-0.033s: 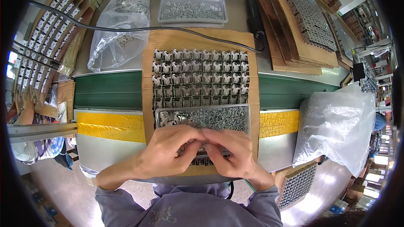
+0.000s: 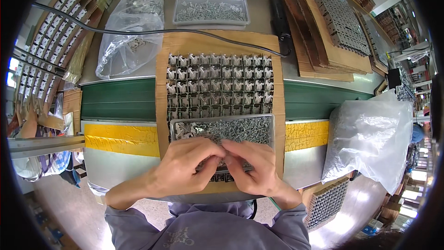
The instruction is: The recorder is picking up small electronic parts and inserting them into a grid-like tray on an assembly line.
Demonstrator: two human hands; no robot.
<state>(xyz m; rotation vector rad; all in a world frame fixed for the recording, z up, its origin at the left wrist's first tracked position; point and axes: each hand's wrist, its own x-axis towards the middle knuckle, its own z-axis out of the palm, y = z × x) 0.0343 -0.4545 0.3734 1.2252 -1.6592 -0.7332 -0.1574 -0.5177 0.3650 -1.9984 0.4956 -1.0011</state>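
My left hand (image 2: 189, 164) and my right hand (image 2: 254, 165) meet fingertip to fingertip over the near part of a clear plastic tray (image 2: 274, 132). Thumb and fingers are pinched on both; whatever is between them is too small or hidden to make out. Loose screws (image 2: 245, 128) fill the tray's right side, and small pale metal parts (image 2: 187, 130) lie at its left. Beneath and beyond the tray, rows of small metal brackets (image 2: 217, 85) stand on a cardboard sheet (image 2: 162, 60). A few more brackets show below my fingers, at the near end.
Farther back sit another tray of screws (image 2: 212, 13) and a plastic bag of parts (image 2: 129, 37). A black cable (image 2: 185, 31) crosses the cardboard toward a dark powered screwdriver (image 2: 280, 18). Stacked cardboard with metal parts (image 2: 335, 18) is far right; a large translucent bag (image 2: 367, 139) sits nearer.
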